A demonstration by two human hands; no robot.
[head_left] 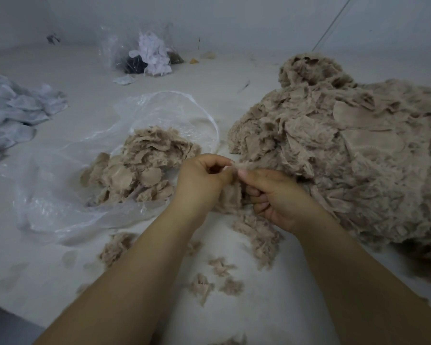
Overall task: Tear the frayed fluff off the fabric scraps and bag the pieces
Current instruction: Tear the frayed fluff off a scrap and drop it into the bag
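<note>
Both hands pinch one scrap point(232, 195), just right of the bag point(60, 195).
Left hand point(204, 178) and right hand point(271, 192) pull fluff point(237, 166); a hard tug might rip the piece, or scatter fluff into the bag.

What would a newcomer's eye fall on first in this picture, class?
First, the huge heap of frayed beige fabric scraps filling the right side. Next, the two bare hands at centre, left hand and right hand, pinching one beige scrap between them. Then the clear plastic bag at left, holding a smaller pile of beige pieces.
</note>
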